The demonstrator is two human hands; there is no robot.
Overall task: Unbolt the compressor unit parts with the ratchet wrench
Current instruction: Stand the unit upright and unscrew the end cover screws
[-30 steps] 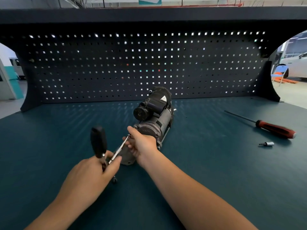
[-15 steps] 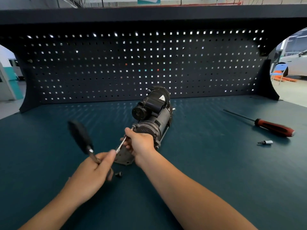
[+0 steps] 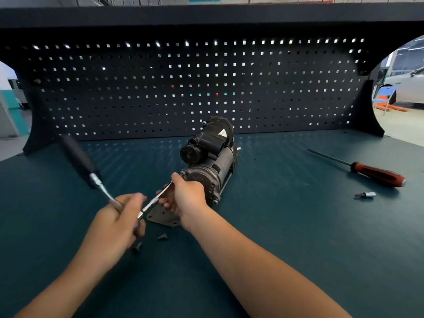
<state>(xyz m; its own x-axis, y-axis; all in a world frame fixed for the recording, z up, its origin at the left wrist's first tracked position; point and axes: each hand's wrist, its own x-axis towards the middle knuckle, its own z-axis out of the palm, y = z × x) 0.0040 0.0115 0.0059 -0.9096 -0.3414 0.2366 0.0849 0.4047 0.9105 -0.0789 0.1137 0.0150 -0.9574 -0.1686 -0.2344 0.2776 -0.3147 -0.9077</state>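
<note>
A dark compressor unit (image 3: pixel 212 157) lies on the teal bench, its near end facing me. My right hand (image 3: pixel 184 198) grips the far end of a slim steel extension bar (image 3: pixel 154 201) at that near end, hiding the bolt there. My left hand (image 3: pixel 118 220) holds the head of the ratchet wrench (image 3: pixel 79 160), whose black handle slants up to the left and is blurred. A loose flat cover plate (image 3: pixel 161 216) lies just below the bar. Two removed bolts (image 3: pixel 162 236) lie on the bench by my left hand.
A red-handled screwdriver (image 3: pixel 376 174) and a small socket bit (image 3: pixel 366 194) lie on the bench at the right. A black pegboard (image 3: pixel 195 88) closes off the back of the bench, under a dark shelf.
The ratchet handle has swung from upright over to the left and away from me. My left hand has shifted with it, uncovering two bolts on the bench. My right hand stays on the bar.
</note>
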